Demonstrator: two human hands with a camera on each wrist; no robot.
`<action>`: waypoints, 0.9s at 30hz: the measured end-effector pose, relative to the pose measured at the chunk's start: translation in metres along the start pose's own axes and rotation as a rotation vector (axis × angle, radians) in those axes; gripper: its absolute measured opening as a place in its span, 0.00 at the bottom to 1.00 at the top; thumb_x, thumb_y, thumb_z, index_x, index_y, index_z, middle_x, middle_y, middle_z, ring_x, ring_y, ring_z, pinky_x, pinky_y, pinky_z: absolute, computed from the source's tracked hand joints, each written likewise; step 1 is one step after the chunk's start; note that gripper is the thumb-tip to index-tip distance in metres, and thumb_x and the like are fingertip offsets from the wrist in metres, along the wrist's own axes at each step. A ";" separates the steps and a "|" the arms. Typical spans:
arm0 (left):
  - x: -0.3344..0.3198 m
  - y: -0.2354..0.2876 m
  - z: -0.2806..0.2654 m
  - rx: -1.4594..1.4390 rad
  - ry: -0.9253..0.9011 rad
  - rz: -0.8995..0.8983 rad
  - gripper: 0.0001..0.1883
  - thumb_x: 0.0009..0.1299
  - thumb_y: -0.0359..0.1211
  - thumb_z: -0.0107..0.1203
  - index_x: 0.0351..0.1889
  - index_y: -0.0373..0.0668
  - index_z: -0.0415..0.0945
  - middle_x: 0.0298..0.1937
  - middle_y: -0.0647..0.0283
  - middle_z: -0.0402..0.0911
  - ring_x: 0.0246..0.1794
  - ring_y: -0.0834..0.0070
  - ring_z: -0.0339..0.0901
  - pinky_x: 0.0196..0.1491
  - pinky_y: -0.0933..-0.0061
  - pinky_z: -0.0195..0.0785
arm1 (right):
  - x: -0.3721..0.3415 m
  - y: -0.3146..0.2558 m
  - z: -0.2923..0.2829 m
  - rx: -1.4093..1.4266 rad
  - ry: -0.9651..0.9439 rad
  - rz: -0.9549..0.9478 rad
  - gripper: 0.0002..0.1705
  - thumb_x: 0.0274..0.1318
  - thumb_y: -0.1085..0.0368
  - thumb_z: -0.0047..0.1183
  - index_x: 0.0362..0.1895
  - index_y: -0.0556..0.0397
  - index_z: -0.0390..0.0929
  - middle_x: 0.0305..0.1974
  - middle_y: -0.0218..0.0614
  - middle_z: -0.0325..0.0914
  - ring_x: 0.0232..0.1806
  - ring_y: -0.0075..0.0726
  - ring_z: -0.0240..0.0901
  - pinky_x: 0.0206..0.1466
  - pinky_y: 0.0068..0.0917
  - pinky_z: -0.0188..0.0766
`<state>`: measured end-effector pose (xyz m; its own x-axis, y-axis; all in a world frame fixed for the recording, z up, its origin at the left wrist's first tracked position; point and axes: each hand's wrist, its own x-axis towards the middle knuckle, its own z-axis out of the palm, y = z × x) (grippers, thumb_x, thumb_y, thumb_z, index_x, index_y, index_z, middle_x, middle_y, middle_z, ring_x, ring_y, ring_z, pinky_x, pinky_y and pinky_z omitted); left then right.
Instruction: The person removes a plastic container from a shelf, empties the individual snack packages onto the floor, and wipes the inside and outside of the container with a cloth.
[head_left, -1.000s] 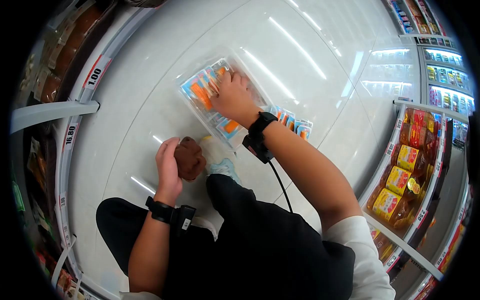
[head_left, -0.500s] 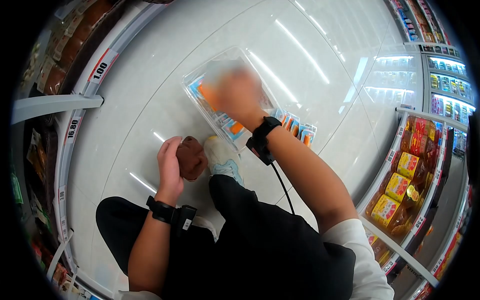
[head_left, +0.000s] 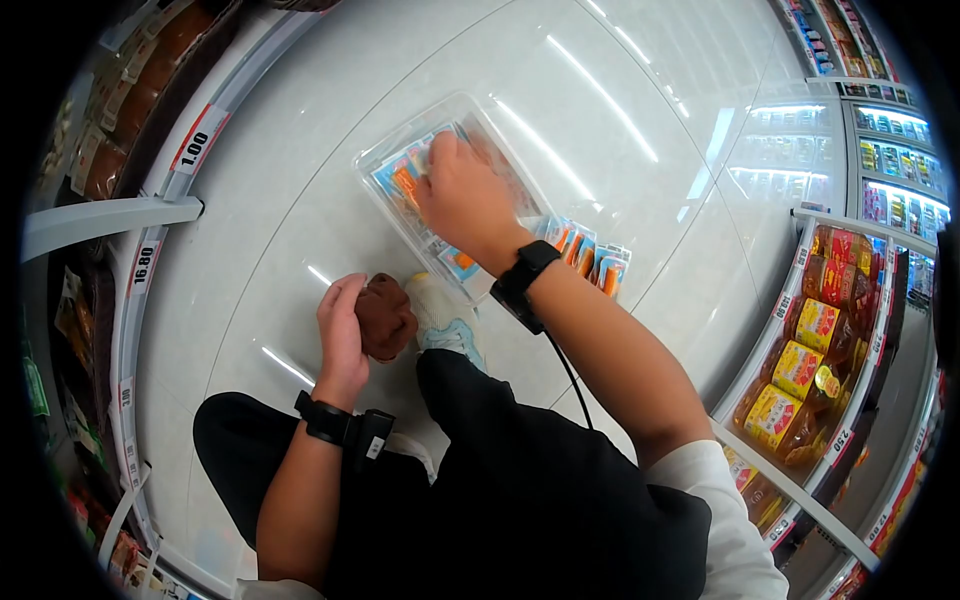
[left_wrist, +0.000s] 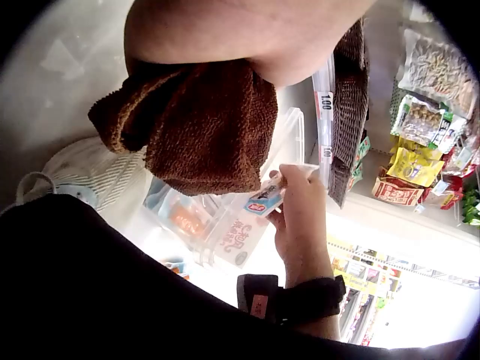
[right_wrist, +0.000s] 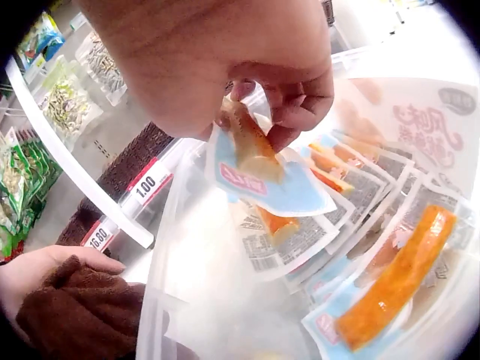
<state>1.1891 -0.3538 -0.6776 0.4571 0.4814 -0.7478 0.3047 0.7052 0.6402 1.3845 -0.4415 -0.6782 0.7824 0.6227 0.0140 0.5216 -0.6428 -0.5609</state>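
My left hand (head_left: pixel 343 335) grips a bunched brown cloth (head_left: pixel 384 320), whose towel-like pile shows in the left wrist view (left_wrist: pixel 214 135). Over a clear plastic tub (right_wrist: pixel 159 285), my right hand (head_left: pixel 470 200) pinches a small flat snack packet (right_wrist: pixel 274 191) between thumb and fingers. This packet has a pale blue and clear wrapper with an orange-brown stick inside. Below it in the tub lie several similar packets (right_wrist: pixel 397 281), overlapping in a slanted row. Printed pink characters (right_wrist: pixel 431 131) mark the tub's far wall.
More snack packets (head_left: pixel 595 262) stand in a row beside the tub's right side. A light shoe (head_left: pixel 448 315) is between cloth and tub. Shelving with price tags (head_left: pixel 195 150) runs along the left; a rack of bottled drinks (head_left: pixel 800 360) stands at the right.
My right hand has shifted over the tub, blurred with motion half a second ago, and is now at the tub's upper left part. My left hand keeps the cloth almost still.
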 end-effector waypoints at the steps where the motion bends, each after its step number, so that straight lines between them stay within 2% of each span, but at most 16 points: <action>1: 0.000 0.000 0.000 -0.003 0.003 -0.001 0.12 0.72 0.37 0.56 0.46 0.39 0.78 0.44 0.66 0.78 0.47 0.77 0.74 0.53 0.74 0.68 | 0.003 0.000 0.007 0.078 -0.019 -0.033 0.16 0.58 0.63 0.55 0.45 0.58 0.67 0.43 0.52 0.76 0.46 0.62 0.73 0.49 0.49 0.70; 3: 0.003 -0.003 -0.001 -0.005 0.000 0.000 0.12 0.72 0.37 0.56 0.46 0.39 0.78 0.43 0.65 0.78 0.47 0.77 0.74 0.53 0.74 0.68 | 0.007 0.000 0.012 0.153 -0.038 -0.064 0.18 0.57 0.61 0.56 0.46 0.58 0.68 0.43 0.51 0.76 0.46 0.61 0.74 0.49 0.47 0.71; 5: 0.003 -0.003 -0.002 -0.008 -0.002 0.002 0.12 0.72 0.37 0.56 0.46 0.39 0.78 0.43 0.65 0.79 0.47 0.77 0.74 0.53 0.74 0.68 | 0.013 -0.007 0.007 0.038 -0.304 -0.028 0.24 0.56 0.58 0.58 0.52 0.59 0.69 0.44 0.52 0.75 0.49 0.58 0.74 0.54 0.43 0.70; 6: 0.003 -0.002 -0.002 -0.005 0.002 0.003 0.12 0.72 0.37 0.56 0.46 0.39 0.78 0.43 0.65 0.79 0.47 0.77 0.74 0.53 0.74 0.68 | 0.012 -0.004 0.008 0.036 -0.306 -0.029 0.24 0.56 0.58 0.58 0.52 0.59 0.69 0.44 0.52 0.75 0.49 0.58 0.74 0.54 0.43 0.70; 9: 0.002 0.001 -0.002 0.003 0.010 0.009 0.12 0.72 0.37 0.56 0.46 0.39 0.78 0.43 0.65 0.79 0.46 0.77 0.75 0.52 0.74 0.68 | 0.006 0.019 0.017 0.028 -0.215 -0.104 0.29 0.56 0.57 0.59 0.57 0.59 0.69 0.49 0.53 0.74 0.55 0.58 0.71 0.60 0.45 0.67; 11: 0.001 0.001 -0.004 0.011 0.014 0.011 0.12 0.73 0.37 0.56 0.46 0.39 0.78 0.43 0.65 0.79 0.46 0.77 0.75 0.52 0.74 0.68 | 0.003 0.023 0.013 0.041 0.188 -0.123 0.25 0.45 0.54 0.65 0.41 0.60 0.77 0.42 0.50 0.75 0.47 0.58 0.73 0.55 0.51 0.65; 12: 0.002 0.001 -0.005 0.008 0.009 0.003 0.11 0.73 0.37 0.55 0.46 0.40 0.78 0.44 0.66 0.79 0.47 0.77 0.75 0.53 0.74 0.68 | 0.002 0.025 0.011 0.043 0.188 -0.125 0.25 0.45 0.54 0.65 0.41 0.60 0.77 0.42 0.50 0.75 0.47 0.58 0.73 0.55 0.51 0.65; 14: 0.002 0.000 -0.006 0.005 0.004 -0.005 0.10 0.73 0.36 0.54 0.46 0.42 0.78 0.45 0.67 0.78 0.49 0.77 0.74 0.55 0.74 0.67 | -0.001 0.030 0.006 -0.049 -0.181 0.143 0.42 0.45 0.49 0.68 0.59 0.59 0.69 0.62 0.52 0.66 0.65 0.59 0.61 0.65 0.52 0.62; 15: 0.002 0.000 -0.005 0.001 0.005 -0.004 0.10 0.73 0.36 0.54 0.45 0.42 0.78 0.45 0.67 0.78 0.48 0.77 0.74 0.55 0.74 0.67 | 0.004 0.021 -0.006 -0.048 -0.181 0.143 0.42 0.45 0.49 0.68 0.59 0.59 0.69 0.62 0.52 0.66 0.65 0.59 0.61 0.65 0.52 0.62; 17: 0.002 0.000 -0.006 -0.003 0.007 -0.004 0.10 0.73 0.36 0.54 0.45 0.42 0.78 0.45 0.67 0.78 0.48 0.77 0.74 0.55 0.74 0.67 | 0.017 0.001 -0.030 -0.083 -0.500 0.285 0.45 0.40 0.46 0.71 0.59 0.59 0.69 0.62 0.50 0.66 0.65 0.57 0.61 0.65 0.50 0.63; 18: 0.002 -0.001 -0.006 -0.004 0.003 0.005 0.10 0.73 0.36 0.55 0.45 0.40 0.78 0.44 0.66 0.79 0.47 0.77 0.75 0.53 0.74 0.68 | 0.017 0.002 -0.028 -0.083 -0.501 0.285 0.45 0.40 0.46 0.71 0.59 0.59 0.69 0.62 0.50 0.66 0.65 0.57 0.61 0.65 0.50 0.63; 20: 0.003 -0.001 -0.006 -0.005 0.001 0.012 0.11 0.73 0.37 0.55 0.45 0.39 0.78 0.44 0.65 0.79 0.46 0.77 0.75 0.52 0.74 0.69 | 0.013 0.006 -0.017 -0.190 -0.418 0.224 0.44 0.40 0.45 0.70 0.58 0.58 0.71 0.58 0.46 0.71 0.63 0.57 0.64 0.62 0.51 0.65; 21: 0.003 -0.001 -0.006 -0.003 0.007 0.008 0.11 0.73 0.37 0.55 0.45 0.39 0.78 0.44 0.65 0.79 0.46 0.77 0.75 0.53 0.74 0.69 | 0.015 0.009 -0.012 -0.189 -0.418 0.224 0.44 0.40 0.45 0.70 0.58 0.58 0.71 0.58 0.46 0.71 0.63 0.57 0.64 0.62 0.51 0.65; 24: 0.005 -0.003 -0.008 -0.004 0.007 0.002 0.10 0.73 0.36 0.55 0.45 0.41 0.78 0.44 0.66 0.79 0.47 0.77 0.75 0.53 0.74 0.68 | 0.017 0.020 0.000 -0.306 -0.460 0.054 0.42 0.41 0.43 0.70 0.55 0.57 0.72 0.52 0.45 0.75 0.58 0.53 0.69 0.58 0.50 0.68; 26: 0.006 -0.003 -0.008 -0.007 -0.001 -0.001 0.09 0.73 0.36 0.54 0.45 0.42 0.78 0.45 0.67 0.78 0.48 0.77 0.75 0.54 0.74 0.67 | 0.008 0.021 0.003 -0.358 -0.252 -0.173 0.40 0.41 0.47 0.72 0.53 0.59 0.71 0.46 0.49 0.76 0.53 0.50 0.73 0.54 0.47 0.70; 27: 0.006 -0.003 -0.008 -0.006 -0.002 -0.007 0.10 0.73 0.36 0.54 0.45 0.42 0.78 0.45 0.67 0.78 0.48 0.77 0.74 0.54 0.74 0.67 | 0.006 0.023 0.006 -0.359 -0.253 -0.172 0.40 0.41 0.47 0.72 0.53 0.59 0.71 0.46 0.49 0.76 0.53 0.50 0.73 0.54 0.47 0.70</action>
<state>1.1847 -0.3490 -0.6856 0.4564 0.4758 -0.7519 0.3025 0.7117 0.6340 1.3997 -0.4503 -0.6959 0.5898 0.7942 -0.1460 0.7561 -0.6067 -0.2455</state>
